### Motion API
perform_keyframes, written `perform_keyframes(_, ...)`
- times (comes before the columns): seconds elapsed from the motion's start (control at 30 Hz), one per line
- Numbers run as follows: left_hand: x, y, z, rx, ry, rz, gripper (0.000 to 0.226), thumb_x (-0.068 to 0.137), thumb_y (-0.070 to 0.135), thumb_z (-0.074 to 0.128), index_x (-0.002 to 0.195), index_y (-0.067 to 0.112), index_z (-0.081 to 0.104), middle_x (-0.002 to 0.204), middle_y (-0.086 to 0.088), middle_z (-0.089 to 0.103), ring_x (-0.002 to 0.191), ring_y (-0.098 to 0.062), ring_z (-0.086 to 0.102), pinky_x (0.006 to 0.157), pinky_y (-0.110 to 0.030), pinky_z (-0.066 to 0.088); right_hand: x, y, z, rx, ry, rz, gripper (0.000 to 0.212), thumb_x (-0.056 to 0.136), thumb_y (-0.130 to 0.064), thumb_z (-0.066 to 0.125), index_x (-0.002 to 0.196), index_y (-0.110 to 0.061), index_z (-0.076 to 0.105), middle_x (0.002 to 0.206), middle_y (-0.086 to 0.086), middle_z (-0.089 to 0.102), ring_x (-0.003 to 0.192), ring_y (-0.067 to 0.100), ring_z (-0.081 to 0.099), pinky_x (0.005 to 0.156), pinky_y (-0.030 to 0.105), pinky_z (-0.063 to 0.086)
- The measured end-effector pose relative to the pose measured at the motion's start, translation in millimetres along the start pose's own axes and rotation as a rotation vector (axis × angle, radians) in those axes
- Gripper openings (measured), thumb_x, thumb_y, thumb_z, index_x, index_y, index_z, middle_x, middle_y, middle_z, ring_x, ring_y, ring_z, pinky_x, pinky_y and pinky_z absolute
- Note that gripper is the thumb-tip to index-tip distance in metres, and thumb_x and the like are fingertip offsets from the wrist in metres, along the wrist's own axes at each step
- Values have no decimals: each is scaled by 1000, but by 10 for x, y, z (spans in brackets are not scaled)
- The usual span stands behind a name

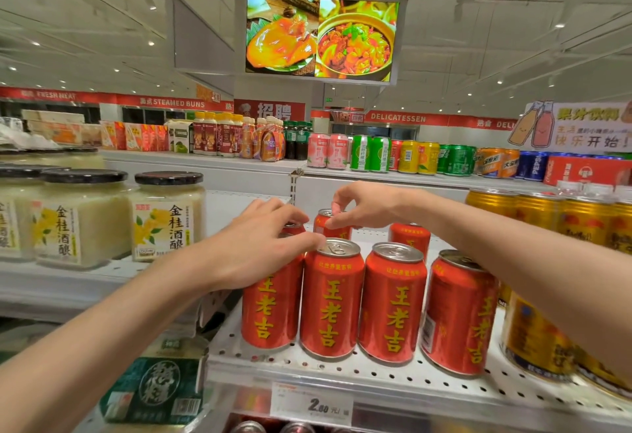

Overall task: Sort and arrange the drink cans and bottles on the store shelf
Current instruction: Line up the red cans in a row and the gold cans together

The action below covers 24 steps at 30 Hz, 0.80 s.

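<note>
On the perforated shelf (342,369) stand red cans in rows: the left hand (260,244) lies flat, fingers straight, over the front-left can (270,309), while the right hand (366,205) pinches a back-row can (330,225) at its rim.

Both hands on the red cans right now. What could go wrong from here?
1. The right hand pinches only the rim of a back-row can; it may slip if lifted.
2. The left hand lies across the front-left can near the perforated shelf edge; a push could tip it off.
3. The front cans stand close together, so one knock may topple neighbours.
</note>
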State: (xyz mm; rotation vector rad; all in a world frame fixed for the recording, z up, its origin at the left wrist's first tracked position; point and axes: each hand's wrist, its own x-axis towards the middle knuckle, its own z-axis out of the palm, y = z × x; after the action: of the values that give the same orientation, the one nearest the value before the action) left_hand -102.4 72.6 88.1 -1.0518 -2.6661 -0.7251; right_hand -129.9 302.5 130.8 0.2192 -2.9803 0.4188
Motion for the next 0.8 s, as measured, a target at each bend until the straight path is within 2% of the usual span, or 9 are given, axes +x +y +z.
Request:
perform_keyframes(0.1,9,-9,8,1,8,2,93,60,87,30,135,35,52,128,13,50,127,-7,35,108,-35,33,-45,9,-16,76,12,8,36,86,-41,77,104,-12,67,114,9,70,97,26,71,87,43,61)
perform_keyframes(0.23,5,0,7,0,13,-3,95,60,87,30,136,35,52,128,13,50,127,-7,36,110,-37,34,-162,-21,-73,132,-33,-3,36,86,-39,77,103,-10,67,112,7,71,97,23,72,85,42,62)
perform_keyframes(0.4,4,-2,12,-8,17,-3,93,61,86,30,137,35,51,133,13,50,128,-6,35,108,-35,34,-327,-98,-90,214,-45,-23,41,84,-41,78,103,-6,68,109,13,71,100,29,72,83,44,63)
perform_keyframes(0.5,-11,4,7,-11,15,-7,92,62,85,30,137,36,51,133,13,51,127,-6,35,107,-35,34,-382,-126,-96,267,-35,-40,33,88,-38,76,101,-9,71,104,10,74,98,26,73,80,37,64)
perform_keyframes(0.6,-22,14,1,-17,17,-5,91,63,84,30,137,35,51,133,13,51,128,-6,36,107,-34,33,-436,-94,-131,360,-12,-43,19,95,-26,69,102,-9,73,100,8,77,96,26,74,78,31,63)
perform_keyframes(0.7,-32,26,-1,-19,18,7,83,70,79,35,138,33,51,134,12,50,128,-6,35,101,-29,31,-483,-26,-125,341,-39,-32,16,98,-21,65,106,-10,72,101,4,78,94,19,76,83,33,63)
perform_keyframes(0.8,-39,25,-11,-11,3,15,71,81,74,39,141,37,48,137,13,48,132,-6,33,103,-30,30,-508,74,-183,312,-7,-12,16,100,-19,61,110,-12,72,106,2,77,97,17,74,86,32,62)
